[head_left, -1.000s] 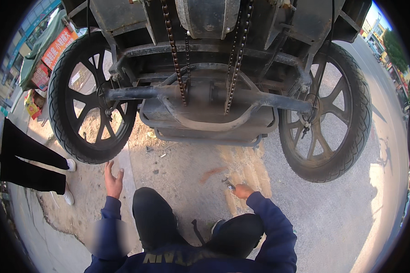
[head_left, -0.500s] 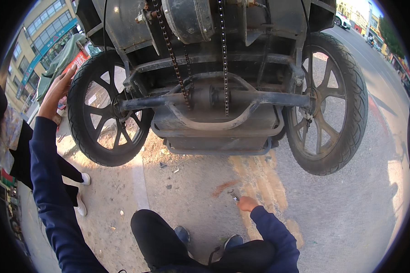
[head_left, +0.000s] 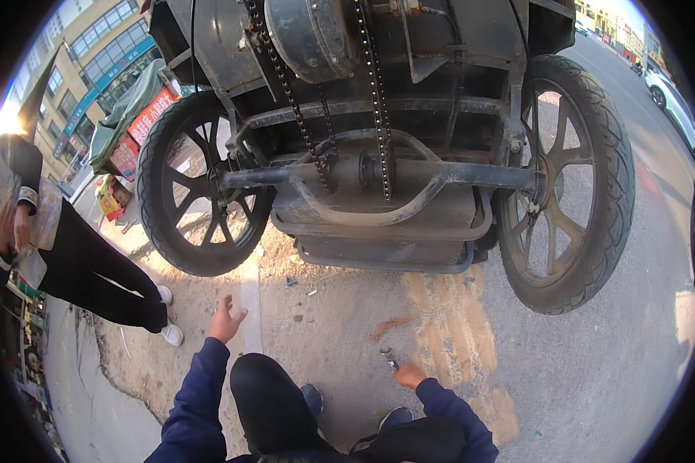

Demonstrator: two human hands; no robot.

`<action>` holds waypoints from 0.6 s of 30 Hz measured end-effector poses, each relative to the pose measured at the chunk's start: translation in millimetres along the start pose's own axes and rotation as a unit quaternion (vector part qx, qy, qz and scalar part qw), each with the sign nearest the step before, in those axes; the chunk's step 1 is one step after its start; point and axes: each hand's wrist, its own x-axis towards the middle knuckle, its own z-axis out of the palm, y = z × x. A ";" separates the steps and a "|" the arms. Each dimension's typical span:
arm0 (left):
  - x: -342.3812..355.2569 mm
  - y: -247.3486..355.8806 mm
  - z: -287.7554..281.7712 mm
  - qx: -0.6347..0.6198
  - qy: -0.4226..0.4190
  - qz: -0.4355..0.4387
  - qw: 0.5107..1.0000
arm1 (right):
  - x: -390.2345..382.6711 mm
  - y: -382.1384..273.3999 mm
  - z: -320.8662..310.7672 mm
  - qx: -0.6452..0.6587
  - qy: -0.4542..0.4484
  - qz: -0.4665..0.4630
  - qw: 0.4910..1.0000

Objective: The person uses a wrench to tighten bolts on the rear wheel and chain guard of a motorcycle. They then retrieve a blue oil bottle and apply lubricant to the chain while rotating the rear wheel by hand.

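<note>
The underside of a tipped-up vehicle faces me, with a greasy axle [head_left: 270, 176], a left wheel [head_left: 156, 197] and a right wheel [head_left: 622, 193]. Two sprocket chains run down toward the axle's middle: a left chain [head_left: 289, 91] and a right chain [head_left: 378, 92]. My left hand [head_left: 225, 319] is open in the air, fingers apart and holding nothing, below the left wheel. Low in front of my right knee, my right hand [head_left: 409, 376] is closed around the handle of a small metal wrench [head_left: 390, 357]. Its silver head points up and left, apart from the vehicle.
On the left stands another person in dark trousers [head_left: 104, 266], hands held together. A reddish-brown powder streak [head_left: 390, 326] and small debris lie on the pavement. Behind the left wheel is a green tarp [head_left: 127, 108]. A white car [head_left: 672, 104] is on the road at right.
My left hand has come away from beside the left wheel and dropped toward my knee. My right hand, with the wrench, has moved slightly down and left. The view has shifted left.
</note>
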 end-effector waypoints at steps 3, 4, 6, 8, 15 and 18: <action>11.2 -123.9 -22.1 -0.259 -0.018 -0.243 0.935 | 7.1 -33.0 -14.2 0.022 -0.001 -0.021 1.000; 13.1 -161.0 -54.7 -0.384 0.094 -0.287 0.872 | 6.6 -45.6 -8.0 0.033 -0.002 -0.039 0.999; 40.0 -89.9 -14.0 -0.388 0.072 -0.351 0.849 | -0.1 5.4 -8.8 0.026 0.019 0.016 0.999; 61.0 -61.9 -59.7 -0.403 0.114 -0.299 0.857 | 7.4 15.0 -8.0 0.021 0.021 -0.003 1.000; 148.1 47.4 -257.0 -0.525 0.145 0.040 0.838 | 5.2 -5.5 -4.3 0.065 -0.011 0.029 0.997; 163.1 155.2 -311.4 -0.392 0.142 0.090 0.905 | -1.6 -10.9 -8.1 0.067 -0.013 0.031 0.997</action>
